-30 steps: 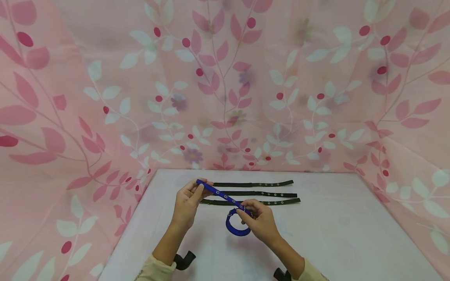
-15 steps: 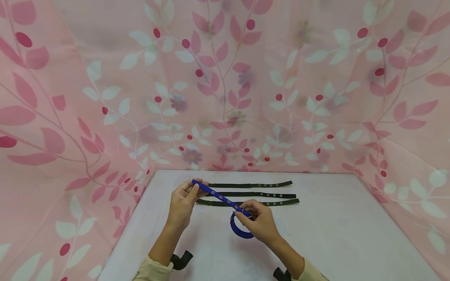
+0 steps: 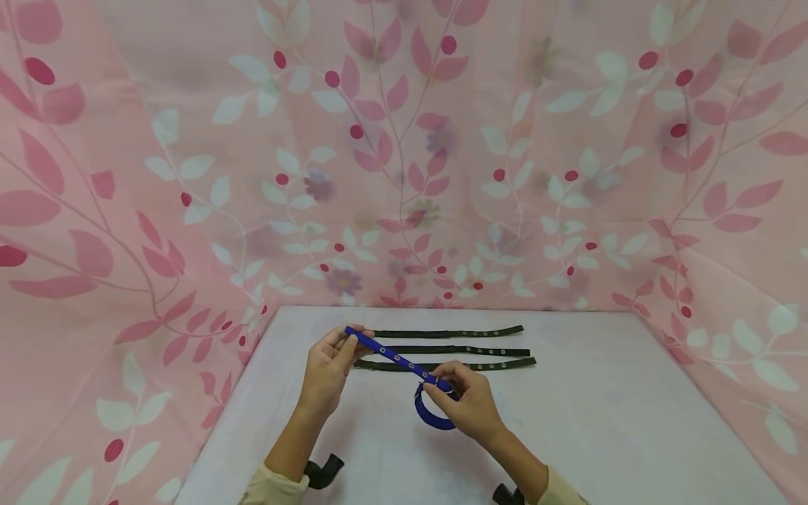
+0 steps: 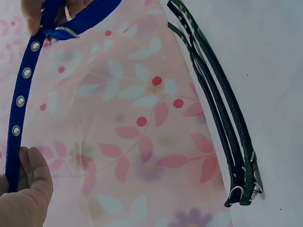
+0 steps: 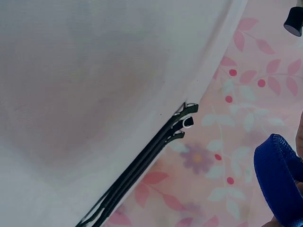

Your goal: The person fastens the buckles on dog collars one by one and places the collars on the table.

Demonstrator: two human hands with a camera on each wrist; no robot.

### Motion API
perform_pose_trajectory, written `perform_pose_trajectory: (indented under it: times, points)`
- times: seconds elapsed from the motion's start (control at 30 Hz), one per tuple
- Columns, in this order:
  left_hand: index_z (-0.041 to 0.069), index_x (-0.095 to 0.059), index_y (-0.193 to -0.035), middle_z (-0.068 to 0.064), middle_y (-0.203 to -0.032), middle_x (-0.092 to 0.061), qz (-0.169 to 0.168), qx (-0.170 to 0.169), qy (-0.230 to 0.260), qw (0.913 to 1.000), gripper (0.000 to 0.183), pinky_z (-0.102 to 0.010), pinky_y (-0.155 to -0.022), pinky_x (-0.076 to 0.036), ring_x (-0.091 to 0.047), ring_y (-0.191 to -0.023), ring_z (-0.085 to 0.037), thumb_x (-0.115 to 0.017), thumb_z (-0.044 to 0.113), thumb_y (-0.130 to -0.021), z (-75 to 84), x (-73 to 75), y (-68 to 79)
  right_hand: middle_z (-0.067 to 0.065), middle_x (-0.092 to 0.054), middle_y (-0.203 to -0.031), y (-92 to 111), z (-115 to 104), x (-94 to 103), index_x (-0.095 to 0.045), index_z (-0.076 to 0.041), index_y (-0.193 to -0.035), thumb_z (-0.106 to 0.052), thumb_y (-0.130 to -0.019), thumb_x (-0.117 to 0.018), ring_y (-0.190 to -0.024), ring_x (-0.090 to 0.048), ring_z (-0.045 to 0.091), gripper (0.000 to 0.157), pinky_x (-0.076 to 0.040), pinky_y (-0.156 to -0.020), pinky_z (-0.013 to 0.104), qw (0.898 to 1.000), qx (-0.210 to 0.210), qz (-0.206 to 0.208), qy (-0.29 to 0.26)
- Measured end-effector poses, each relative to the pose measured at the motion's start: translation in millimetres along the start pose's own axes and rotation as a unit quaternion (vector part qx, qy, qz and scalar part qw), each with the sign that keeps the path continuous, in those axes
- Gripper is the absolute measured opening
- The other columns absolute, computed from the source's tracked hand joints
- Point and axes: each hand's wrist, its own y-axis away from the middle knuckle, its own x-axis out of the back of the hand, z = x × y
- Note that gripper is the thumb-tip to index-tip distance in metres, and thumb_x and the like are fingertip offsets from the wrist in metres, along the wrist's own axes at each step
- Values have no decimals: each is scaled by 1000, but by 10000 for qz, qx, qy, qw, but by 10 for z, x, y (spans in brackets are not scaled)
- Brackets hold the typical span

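A blue collar [image 3: 391,355] with metal eyelets is stretched aslant between both hands above the table. My left hand [image 3: 325,375] pinches its free end between thumb and fingers. Near the buckle, my right hand [image 3: 470,403] grips the strap, partly covering the closed loop [image 3: 434,421] hanging there. The left wrist view shows the silver buckle [image 4: 66,31] and a row of eyelets below it. At the right wrist view's edge, the blue loop [image 5: 277,184] curves beside fingers mostly out of frame.
Behind the hands, three dark collars lie side by side: a far one [image 3: 435,334], a middle one [image 3: 442,349] and a near one [image 3: 379,365]. They rest on a white table [image 3: 600,407] backed by a pink leaf-patterned curtain [image 3: 404,175]. A bent black piece [image 3: 325,471] sits by the left wrist.
Over the second, my left hand has shifted slightly left, and the eyelet stretch between the hands has lengthened. The loop has moved a little right, under my right hand. The dark collars stay put.
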Motion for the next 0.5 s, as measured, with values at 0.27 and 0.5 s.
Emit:
perform_pose_trajectory:
  times: [0.27, 0.5]
  points:
    - [-17, -47, -125, -5, -111, -71, -227, 93, -188, 9995, 37, -30, -95, -55, -69, -107, -18, -51, 13, -103, -27, 22, 49, 0, -71, -82, 51, 41, 4, -67, -13, -97, -10, -85, -78, -73, -64, 6, 18, -58, -71, 22, 9996, -189, 53, -182]
    - [-12, -49, -125, -4, -113, -71, -382, 39, -451, 9982, 35, -29, -96, -54, -68, -110, -21, -52, 15, -103, -28, 37, 75, 7, -72, -80, 78, 21, -7, -67, -6, -98, -3, -84, -77, -72, -61, 4, 17, -54, -66, 19, 9996, -260, 10, -145]
